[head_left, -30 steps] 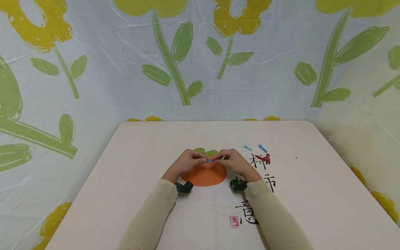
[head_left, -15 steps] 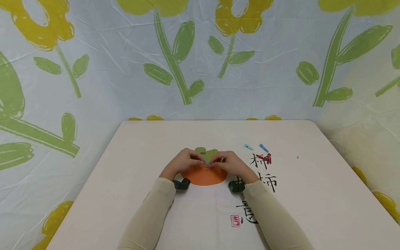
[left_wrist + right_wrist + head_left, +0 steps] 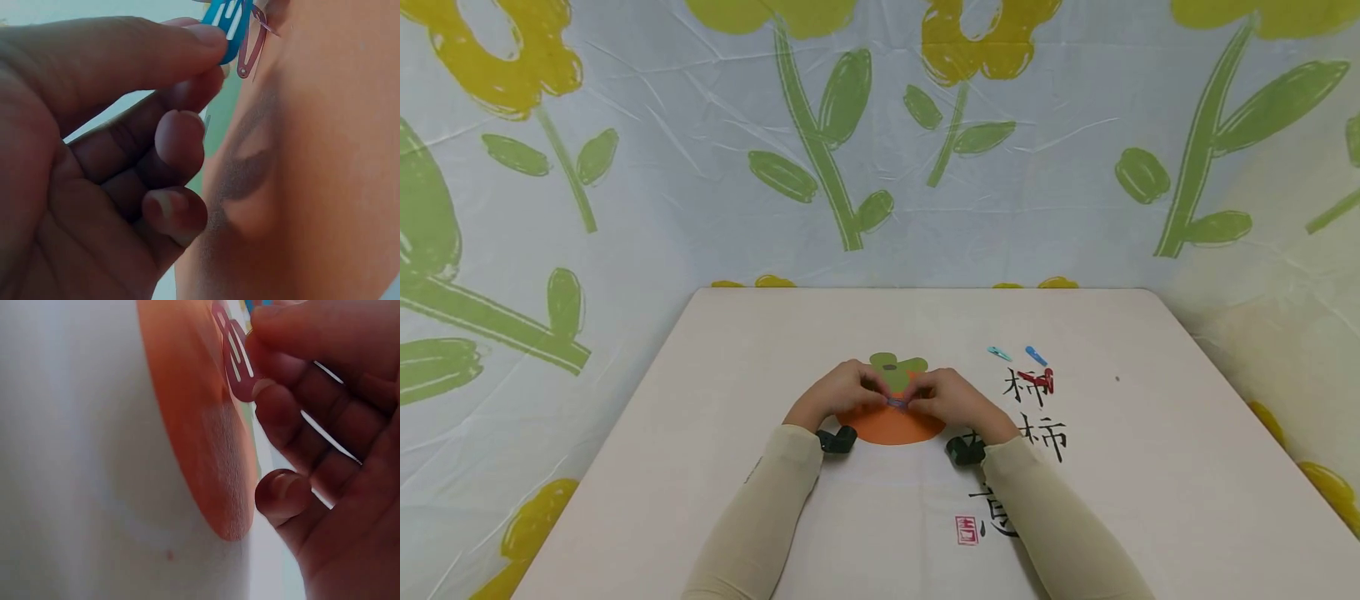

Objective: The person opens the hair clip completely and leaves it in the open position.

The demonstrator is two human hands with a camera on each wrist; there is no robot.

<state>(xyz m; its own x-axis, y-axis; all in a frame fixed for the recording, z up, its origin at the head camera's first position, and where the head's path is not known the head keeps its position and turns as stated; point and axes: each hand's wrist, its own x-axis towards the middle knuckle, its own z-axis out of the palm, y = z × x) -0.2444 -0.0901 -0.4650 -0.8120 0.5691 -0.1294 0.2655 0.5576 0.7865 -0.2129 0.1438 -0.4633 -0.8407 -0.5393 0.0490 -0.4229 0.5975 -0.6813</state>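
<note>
In the head view my left hand [image 3: 838,396] and right hand [image 3: 953,402] meet fingertip to fingertip over the orange fruit picture [image 3: 891,429]. Thumb and forefinger of the left hand pinch a blue snap hair clip [image 3: 234,51], seen at the top of the left wrist view. Close beyond it is a mauve snap hair clip [image 3: 245,392]. The right hand's fingertips hold this mauve clip by its edge; its narrow end points away from them. Whether the two clips are linked is hidden by the fingers.
Right of the hands lie a teal clip [image 3: 999,353], a blue clip [image 3: 1035,356] and a red clip [image 3: 1048,381]. Black brush characters [image 3: 1045,433] and a red seal mark [image 3: 967,530] are on the pale tabletop [image 3: 715,467]. A flowered cloth [image 3: 700,167] hangs behind.
Both hands have come slightly nearer the body, uncovering more of the green leaf picture. Between the fingertips blue showed earlier; mauve shows there now. The loose clips stay put.
</note>
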